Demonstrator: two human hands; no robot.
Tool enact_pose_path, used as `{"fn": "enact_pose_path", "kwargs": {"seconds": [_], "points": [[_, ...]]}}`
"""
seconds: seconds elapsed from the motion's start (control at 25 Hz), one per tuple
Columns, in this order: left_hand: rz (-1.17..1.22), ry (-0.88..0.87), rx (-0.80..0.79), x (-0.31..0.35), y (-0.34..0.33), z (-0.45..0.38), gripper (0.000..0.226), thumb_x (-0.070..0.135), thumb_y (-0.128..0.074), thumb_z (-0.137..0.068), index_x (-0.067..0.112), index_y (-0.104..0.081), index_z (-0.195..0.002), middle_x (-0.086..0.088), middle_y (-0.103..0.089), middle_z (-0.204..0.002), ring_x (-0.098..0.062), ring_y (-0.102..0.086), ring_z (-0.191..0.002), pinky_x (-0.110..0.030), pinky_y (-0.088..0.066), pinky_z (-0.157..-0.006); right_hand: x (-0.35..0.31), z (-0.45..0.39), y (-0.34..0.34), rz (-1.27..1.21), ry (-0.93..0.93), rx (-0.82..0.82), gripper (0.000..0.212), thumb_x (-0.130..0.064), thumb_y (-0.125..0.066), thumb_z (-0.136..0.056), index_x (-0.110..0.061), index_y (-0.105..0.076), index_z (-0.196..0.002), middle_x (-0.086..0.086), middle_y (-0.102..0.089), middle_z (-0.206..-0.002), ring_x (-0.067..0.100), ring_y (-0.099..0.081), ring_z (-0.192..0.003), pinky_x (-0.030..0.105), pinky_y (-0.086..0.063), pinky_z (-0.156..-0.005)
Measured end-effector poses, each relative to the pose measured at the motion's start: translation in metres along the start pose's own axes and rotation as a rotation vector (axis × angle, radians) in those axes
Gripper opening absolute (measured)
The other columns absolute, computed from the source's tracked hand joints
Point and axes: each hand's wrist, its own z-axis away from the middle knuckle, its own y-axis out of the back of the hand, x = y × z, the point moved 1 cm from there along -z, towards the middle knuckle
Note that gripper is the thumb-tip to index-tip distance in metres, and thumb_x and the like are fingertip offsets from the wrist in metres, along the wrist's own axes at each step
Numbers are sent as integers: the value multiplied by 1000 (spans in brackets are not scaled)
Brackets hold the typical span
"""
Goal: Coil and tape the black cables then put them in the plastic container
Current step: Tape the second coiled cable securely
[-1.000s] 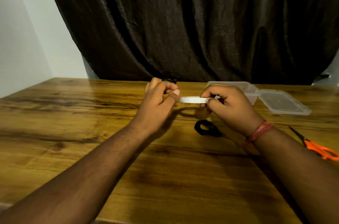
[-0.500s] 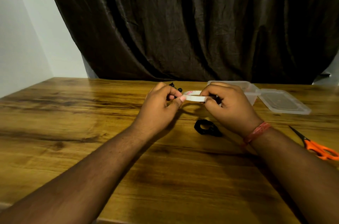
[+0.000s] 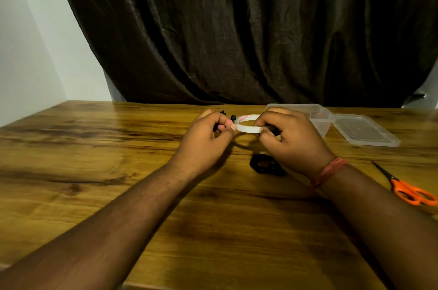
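Both hands pinch tape roll (image 3: 246, 125) above table (image 3: 94, 159): left hand (image 3: 208, 138), right hand (image 3: 291, 140); coiled black cable (image 3: 265, 163) lies just nearer, below right hand

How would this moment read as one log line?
both hands hold tape roll | coiled cable on table | container open
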Motion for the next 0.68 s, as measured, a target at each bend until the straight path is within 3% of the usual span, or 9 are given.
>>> {"fn": "enact_pose_path", "kwargs": {"seconds": [0.24, 0.4, 0.56, 0.68], "points": [[-142, -48, -25, -1, 3, -2, 4, 20, -58, -88, 23, -61, -85, 8, -51, -91, -7, -50, -82, -22, -39, -67, 3, -1, 2, -48, -3, 7, 16, -21, -52, -80, -16, -67, -79, -7, -59, -73, 8, -52, -70, 34, -45, -61], [-51, 20, -43, -6, 6, -3, 8, 19, -56, -94, 22, -62, -89, 7, -52, -96, -5, -51, -88, -20, -39, -73, 5, 0, 3, -117, -36, 41, 15, -18, -53, -78, -16, -68, -76, -4, -62, -71, 11, -55, -70, 33, -43, -61], [46, 33, -112, -5, 4, -1, 27, 33, -45, -101, 14, -65, -103, 2, -53, -102, -10, -52, -100, -26, -44, -84, 7, 0, 3, -125, -51, 49, 15, -16, -53, -78, -16, -68, -76, -6, -61, -72, 9, -55, -71, 27, -41, -60], [6, -4, -99, -3, 2, 0, 28, 40, -49, -98, 18, -65, -98, 4, -52, -96, -11, -52, -94, -28, -46, -77, 7, 0, 3, -123, -48, 48, 15, -17, -53, -79, -16, -68, -77, -7, -62, -72, 8, -54, -70, 29, -42, -59]]}}
